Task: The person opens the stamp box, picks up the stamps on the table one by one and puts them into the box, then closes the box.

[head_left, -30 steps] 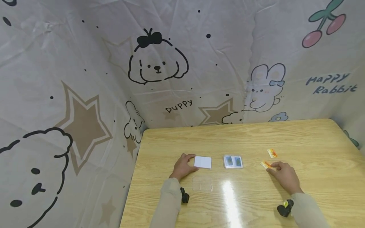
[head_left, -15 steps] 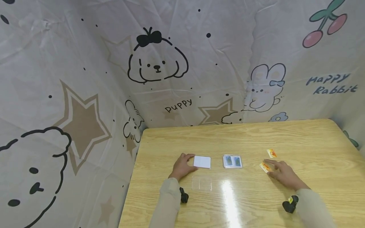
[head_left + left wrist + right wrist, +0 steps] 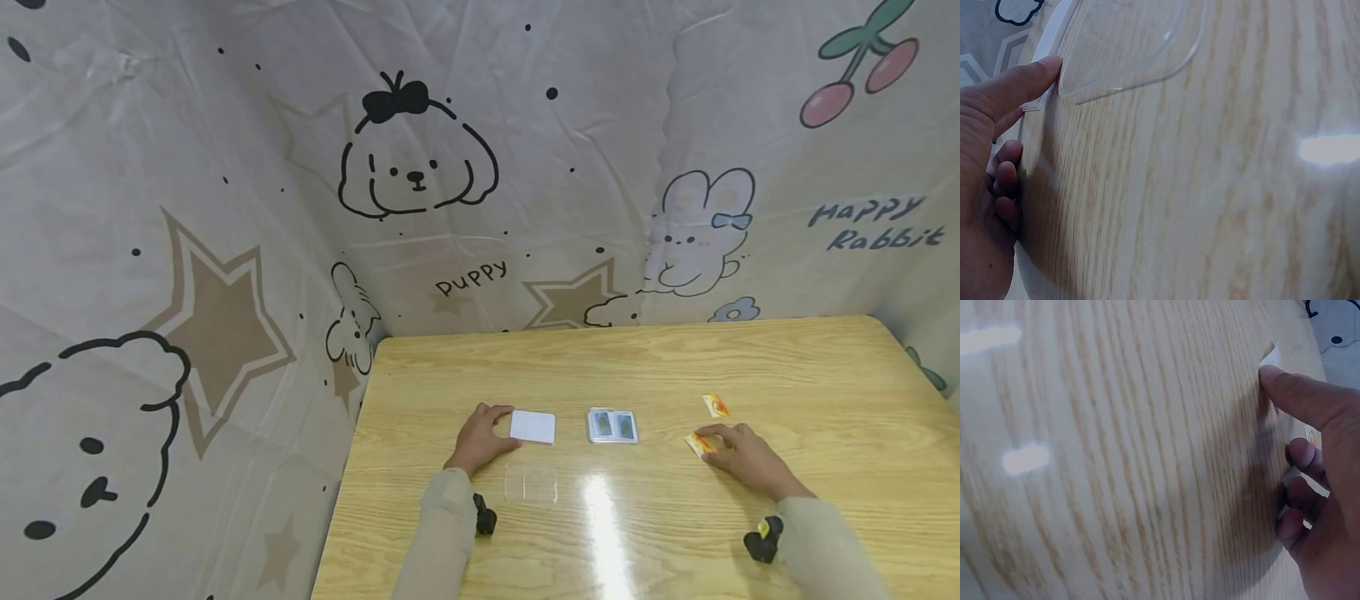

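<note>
My left hand (image 3: 480, 437) holds a flat white rectangular case (image 3: 533, 427) on the table, with the index finger at its far corner and the thumb at its near corner. The left wrist view shows the thumb (image 3: 1047, 65) against the white edge. At right, my right hand (image 3: 753, 461) has index finger and thumb at opposite edges of a small orange-and-white paper piece (image 3: 699, 444). One curled white corner of this paper (image 3: 1270, 357) shows beyond the thumb in the right wrist view. Just behind it lies a similar orange-and-white piece (image 3: 716, 406).
A clear plastic lid (image 3: 531, 483) lies in front of the white case. Between the hands sits a clear-covered case (image 3: 612, 425) with two blue-green pictures. Printed cloth (image 3: 465, 167) hangs behind and left of the wooden table (image 3: 637, 358).
My right thumb and index finger have spread wider over the near orange-and-white piece, baring more of it, and the wrist has swung slightly right. My left hand has stayed on the white case.
</note>
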A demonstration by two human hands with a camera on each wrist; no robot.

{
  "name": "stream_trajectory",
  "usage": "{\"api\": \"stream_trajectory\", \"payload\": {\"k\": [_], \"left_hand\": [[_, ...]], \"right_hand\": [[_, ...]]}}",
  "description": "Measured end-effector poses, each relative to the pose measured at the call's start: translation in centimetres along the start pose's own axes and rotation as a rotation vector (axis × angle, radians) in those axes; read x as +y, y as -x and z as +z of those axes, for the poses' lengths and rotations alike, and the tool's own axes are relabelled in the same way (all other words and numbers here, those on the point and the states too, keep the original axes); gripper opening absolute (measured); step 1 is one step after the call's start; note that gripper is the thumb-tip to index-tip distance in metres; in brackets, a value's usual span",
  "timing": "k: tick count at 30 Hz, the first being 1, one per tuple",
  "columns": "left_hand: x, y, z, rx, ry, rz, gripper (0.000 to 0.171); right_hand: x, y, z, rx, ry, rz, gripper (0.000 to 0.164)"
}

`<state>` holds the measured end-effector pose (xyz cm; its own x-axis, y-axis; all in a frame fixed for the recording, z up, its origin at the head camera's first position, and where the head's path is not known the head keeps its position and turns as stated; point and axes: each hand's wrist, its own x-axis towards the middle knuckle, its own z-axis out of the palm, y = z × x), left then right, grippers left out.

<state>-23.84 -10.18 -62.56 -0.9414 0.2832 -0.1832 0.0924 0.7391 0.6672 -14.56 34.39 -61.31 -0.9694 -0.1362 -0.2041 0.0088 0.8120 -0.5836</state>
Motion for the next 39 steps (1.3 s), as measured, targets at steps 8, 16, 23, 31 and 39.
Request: {"api": "stream_trajectory", "payload": {"k": [8, 16, 23, 31, 39], "left_hand": [[0.0, -0.1, 0.0, 0.002, -0.010, -0.005, 0.065], [0.0, 0.0, 0.0, -0.002, -0.004, -0.008, 0.065], [0.0, 0.0, 0.1, -0.006, -0.008, -0.005, 0.065], [0.0, 0.0, -0.2, -0.002, -0.007, -0.007, 0.065], [-0.4, 0.0, 0.1, 0.003, 0.003, 0.003, 0.065]], "right_hand": [[-0.2, -0.1, -0.1, -0.019, 0.020, 0.030, 0.048], [-0.3, 0.2, 0.5, 0.020, -0.012, 0.012, 0.044], [-1.0, 0.2, 0.8, 0.081, -0.028, 0.014, 0.046], [-3.0, -0.8, 1.0, 0.137, -0.034, -0.022, 0.045], [-6.2, -2.5, 1.8, 0.164, -0.002, -0.052, 0.041]]}}
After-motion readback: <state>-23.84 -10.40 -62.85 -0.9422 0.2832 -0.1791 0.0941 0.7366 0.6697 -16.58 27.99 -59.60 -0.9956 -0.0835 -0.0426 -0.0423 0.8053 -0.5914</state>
